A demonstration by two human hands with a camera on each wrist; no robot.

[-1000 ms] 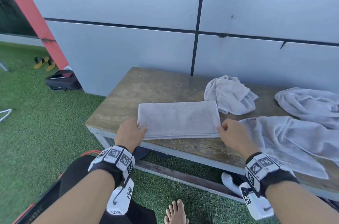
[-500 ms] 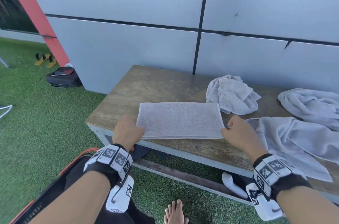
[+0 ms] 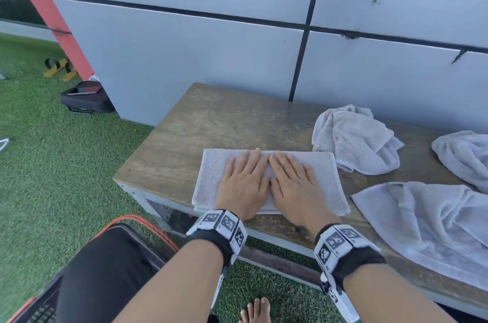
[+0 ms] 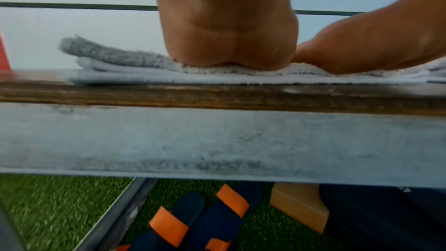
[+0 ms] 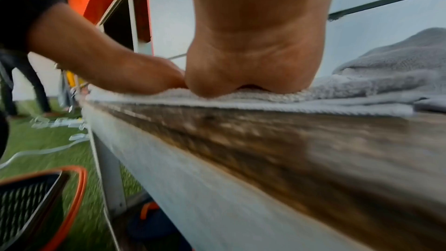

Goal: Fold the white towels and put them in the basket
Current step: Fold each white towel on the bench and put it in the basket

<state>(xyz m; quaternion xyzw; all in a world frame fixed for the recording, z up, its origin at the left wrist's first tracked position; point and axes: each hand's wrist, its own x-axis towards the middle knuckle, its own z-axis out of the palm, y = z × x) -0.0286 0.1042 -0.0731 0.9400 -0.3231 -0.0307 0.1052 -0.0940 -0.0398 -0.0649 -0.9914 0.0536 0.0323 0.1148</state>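
A folded white towel (image 3: 211, 177) lies flat near the front edge of the wooden bench (image 3: 211, 121). My left hand (image 3: 244, 182) and right hand (image 3: 293, 185) press on it side by side, palms down, fingers straight. In the left wrist view the heel of my left hand (image 4: 229, 45) sits on the towel's layers (image 4: 120, 72). The right wrist view shows my right hand (image 5: 255, 64) flat on the towel (image 5: 265, 100). The black basket (image 3: 111, 283) with an orange rim stands on the grass at lower left, below the bench.
Three unfolded white towels lie on the bench to the right: a crumpled one (image 3: 356, 140), one at the far right (image 3: 464, 156), a spread one (image 3: 427, 227). A grey wall backs the bench. Sandals (image 4: 205, 215) lie under it. A black bag (image 3: 84, 98) sits on the grass.
Both hands let go of the towel's left and right ends and moved to its middle, where they now lie flat side by side. The view shifted slightly.
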